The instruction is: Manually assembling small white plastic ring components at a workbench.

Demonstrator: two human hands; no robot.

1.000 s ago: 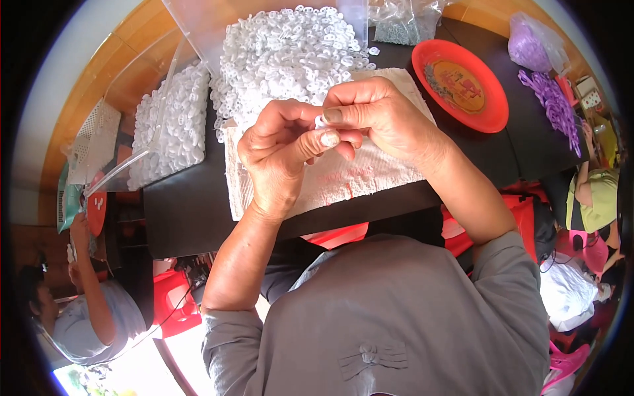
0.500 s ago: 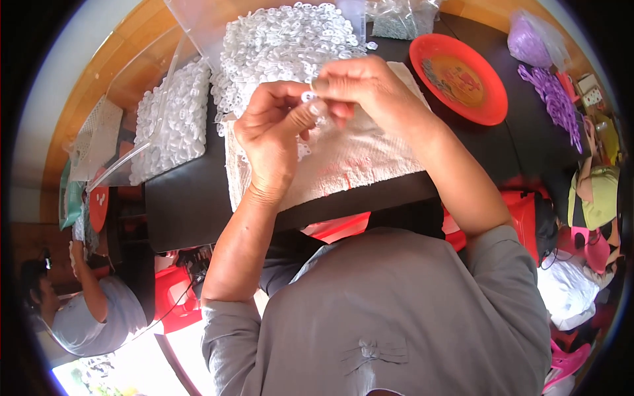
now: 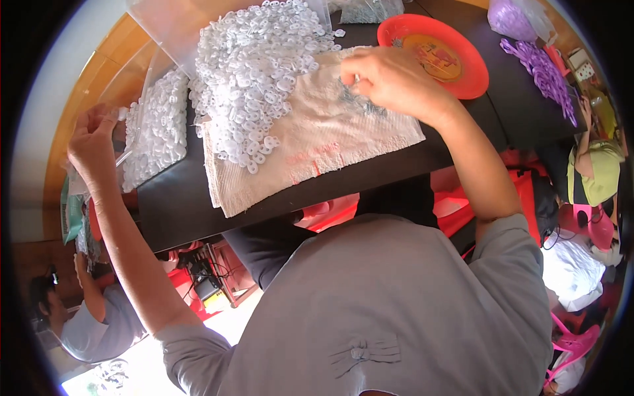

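My left hand [image 3: 94, 137] is out at the far left, beside a clear bin of white plastic pieces [image 3: 158, 125]. Its fingers are pinched, with a small white plastic piece [image 3: 122, 113] at their tips. My right hand [image 3: 389, 78] hovers over small grey metal bits [image 3: 360, 100] on a beige towel [image 3: 310, 155]. Thumb and fingers there are bent together; whatever they grip is too small or hidden to name. A large heap of white ring-like plastic pieces [image 3: 247, 72] spills from a tipped clear container [image 3: 168, 26] onto the towel.
A red plate [image 3: 472, 56] with grey bits stands at the back right. Beyond it lie a bundle of purple strips [image 3: 545, 86] and a purple-filled bag [image 3: 512, 20]. A bag of grey parts [image 3: 371, 10] is at the back. Other people sit at both sides.
My hands, together over the towel before, have parted. The left has swung out to the bin at the left with the white piece; the right has moved to the grey bits on the towel.
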